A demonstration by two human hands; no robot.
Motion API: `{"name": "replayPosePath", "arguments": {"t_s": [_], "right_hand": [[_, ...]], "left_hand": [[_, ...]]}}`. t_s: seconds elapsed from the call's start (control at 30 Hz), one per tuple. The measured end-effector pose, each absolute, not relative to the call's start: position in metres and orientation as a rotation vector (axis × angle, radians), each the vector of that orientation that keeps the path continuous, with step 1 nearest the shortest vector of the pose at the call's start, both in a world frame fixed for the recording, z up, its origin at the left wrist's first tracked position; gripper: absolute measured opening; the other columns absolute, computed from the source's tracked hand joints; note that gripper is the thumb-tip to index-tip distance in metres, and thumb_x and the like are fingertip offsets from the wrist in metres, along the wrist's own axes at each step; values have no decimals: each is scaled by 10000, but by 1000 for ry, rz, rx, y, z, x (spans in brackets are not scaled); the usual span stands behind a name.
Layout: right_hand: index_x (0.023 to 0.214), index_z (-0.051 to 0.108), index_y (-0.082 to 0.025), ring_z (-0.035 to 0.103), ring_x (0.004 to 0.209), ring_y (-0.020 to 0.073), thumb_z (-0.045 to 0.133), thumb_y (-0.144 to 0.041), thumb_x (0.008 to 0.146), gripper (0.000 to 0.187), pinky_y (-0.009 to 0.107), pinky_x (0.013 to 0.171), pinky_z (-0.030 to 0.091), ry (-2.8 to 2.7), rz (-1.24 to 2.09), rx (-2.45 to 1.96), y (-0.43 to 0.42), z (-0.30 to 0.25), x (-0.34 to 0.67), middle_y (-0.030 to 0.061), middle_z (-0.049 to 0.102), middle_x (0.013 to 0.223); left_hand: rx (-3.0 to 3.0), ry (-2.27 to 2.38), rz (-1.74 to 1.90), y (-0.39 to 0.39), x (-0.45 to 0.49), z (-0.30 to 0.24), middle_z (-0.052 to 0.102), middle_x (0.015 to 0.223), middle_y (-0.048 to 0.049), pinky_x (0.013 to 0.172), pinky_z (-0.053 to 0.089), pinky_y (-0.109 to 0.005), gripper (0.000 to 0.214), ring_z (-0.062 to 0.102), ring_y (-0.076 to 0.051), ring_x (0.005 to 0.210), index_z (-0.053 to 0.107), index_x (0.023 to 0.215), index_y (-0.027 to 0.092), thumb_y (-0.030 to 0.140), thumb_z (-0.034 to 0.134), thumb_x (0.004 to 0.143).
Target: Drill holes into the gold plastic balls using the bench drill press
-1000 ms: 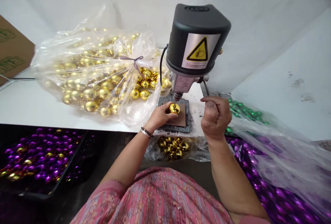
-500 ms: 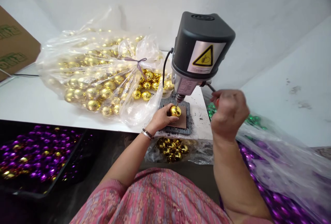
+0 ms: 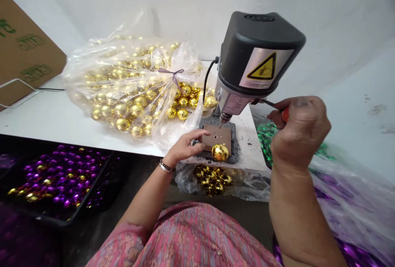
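A dark grey drill press (image 3: pixel 262 53) with a yellow warning label stands near the table's right end. My right hand (image 3: pixel 300 129) is closed around its lever (image 3: pixel 285 114), which has a red knob. My left hand (image 3: pixel 187 145) is open, fingers apart, just left of the brown board (image 3: pixel 222 133) on the press's base. A shiny gold ball (image 3: pixel 220 152) is at the board's front edge, apart from my left fingers. Whether it rests there or is falling, I cannot tell. The drill bit (image 3: pixel 221 125) is above the board, clear of the ball.
A tied clear bag of gold balls (image 3: pixel 123 94) lies on the white table (image 3: pixel 37 119). Below the front edge, more gold balls (image 3: pixel 212 178) sit in clear plastic. A black crate (image 3: pixel 77 213) holds purple and gold balls. Green balls (image 3: pixel 267 135) show at right; a cardboard box (image 3: pixel 27 49) stands left.
My left hand has let go of the gold ball and drawn back left. The ball has moved from under the bit toward the front. My right hand still grips the lever.
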State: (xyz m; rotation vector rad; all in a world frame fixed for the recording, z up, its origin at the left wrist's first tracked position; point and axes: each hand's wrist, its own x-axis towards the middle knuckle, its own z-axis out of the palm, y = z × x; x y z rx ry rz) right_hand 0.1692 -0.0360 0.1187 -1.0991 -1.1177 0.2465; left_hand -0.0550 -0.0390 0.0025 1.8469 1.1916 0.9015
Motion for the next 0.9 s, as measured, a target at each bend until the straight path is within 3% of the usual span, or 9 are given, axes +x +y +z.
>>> {"name": "replayPosePath", "arguments": {"t_s": [0.07,0.17,0.33,0.47,0.7,0.9], "right_hand": [[702,610,-183,529,530,100,498,-413,857,299,284,519,360,-1121,235,-1098,-36,116,170,-35,452,554],[726,625,-184,542,551,111,487,-438,868,322,289,536,373,-1150,207,-1111,-36,112,172,-35,437,552],[753,637,-183,539,573,120,501,-488,874,355,295,556,369,-1187,200,-1116,-39,107,176,-34,453,572],[774,626,-182,541,601,120,492,-475,886,341,297,579,378,-1215,192,-1127,-41,105,176,-29,480,594],[776,623,-176,523,570,115,490,-469,884,339,298,573,384,-1198,194,-1076,-38,102,174,-35,455,575],[796,609,-184,508,579,112,476,-506,901,364,289,567,381,-1206,200,-1083,-38,99,174,-39,436,593]], "left_hand": [[1693,1485,1048,-24,-65,4,736,1100,-78,945,521,-354,395,667,-201,974,681,1226,177,213,526,865],[1585,1929,1131,9,-77,5,719,1180,-112,1029,478,-385,449,639,-247,1134,658,1276,171,124,476,868],[1819,2100,756,43,-87,4,558,1462,-136,1048,462,-428,560,595,-318,1242,600,1377,205,63,496,845],[1966,2026,495,45,-93,-1,513,1499,-131,1026,472,-438,615,606,-324,1223,559,1427,248,63,494,844],[1924,1847,723,43,-99,-16,653,1285,-148,1070,434,-366,438,584,-247,1199,610,1335,168,201,513,909],[1741,2039,723,44,-92,-16,679,851,-70,770,458,-283,373,603,-196,809,634,1160,132,246,657,806]]}}
